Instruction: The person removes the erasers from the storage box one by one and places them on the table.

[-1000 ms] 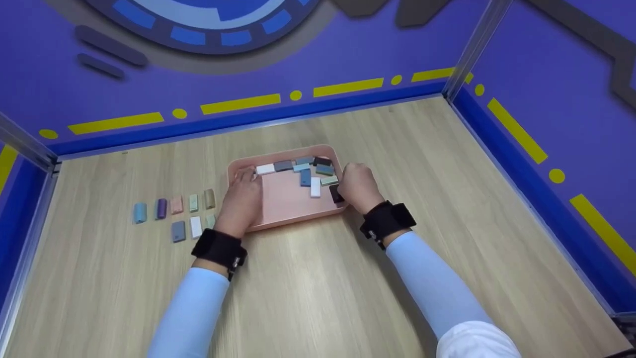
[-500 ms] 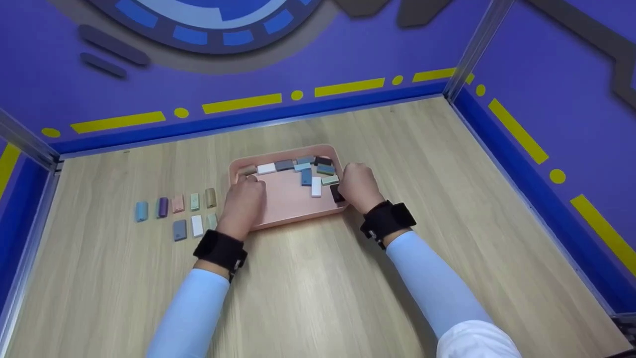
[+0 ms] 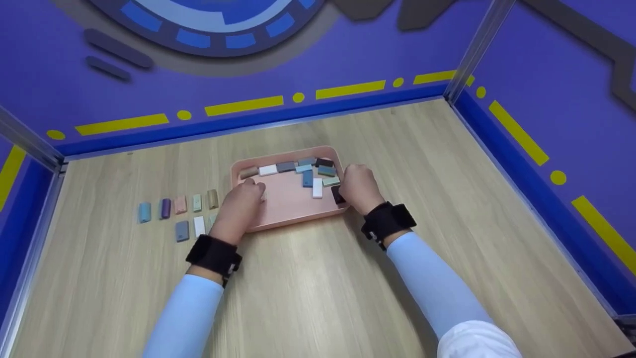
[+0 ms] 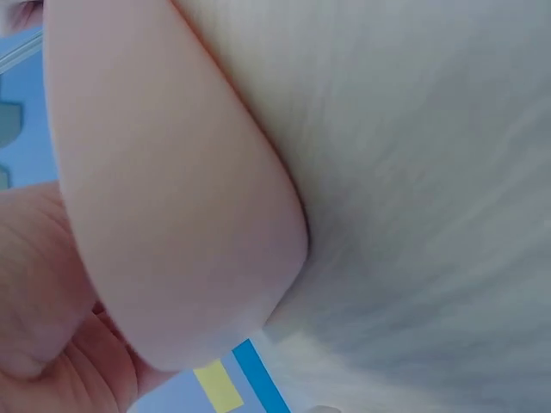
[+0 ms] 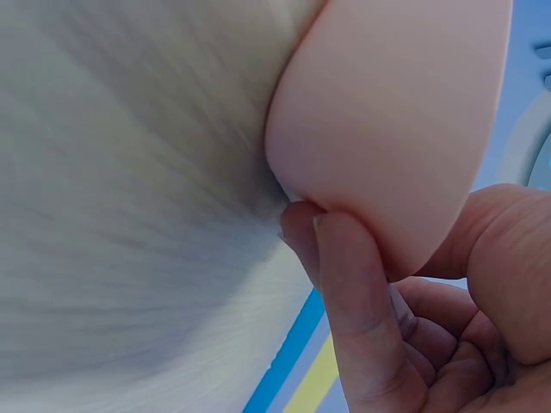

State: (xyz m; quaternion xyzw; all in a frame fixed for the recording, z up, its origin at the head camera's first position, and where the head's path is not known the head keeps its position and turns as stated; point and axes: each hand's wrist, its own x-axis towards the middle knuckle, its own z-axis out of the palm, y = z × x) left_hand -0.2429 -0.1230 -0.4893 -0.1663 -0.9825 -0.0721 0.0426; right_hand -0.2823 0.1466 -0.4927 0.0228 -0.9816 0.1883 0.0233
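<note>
In the head view a shallow pink tray [image 3: 295,219] holds several small oblong blocks along its back and right sides. My left hand [image 3: 238,209] reaches over the tray's left end with curled fingers. A pale sliver [image 3: 264,195] shows by its fingertips, and I cannot tell whether the hand holds it. In the left wrist view the tray wall [image 4: 172,189] hides most of that hand. My right hand [image 3: 360,188] grips the tray's right side, fingertips [image 5: 344,249] pressed low on its outer wall. Closest to it lies a black block [image 3: 338,194].
Left of the tray, blocks stand in two loose rows on the wooden table [image 3: 308,288], among them a blue block [image 3: 144,212], a purple block [image 3: 165,208] and a grey block [image 3: 182,231]. Purple-blue panels [image 3: 348,59] wall in the back and sides.
My left hand has drawn back from the tray's far left corner towards me, uncovering a brown block there. The pale sliver by its fingertips has come into view. The right hand keeps its place.
</note>
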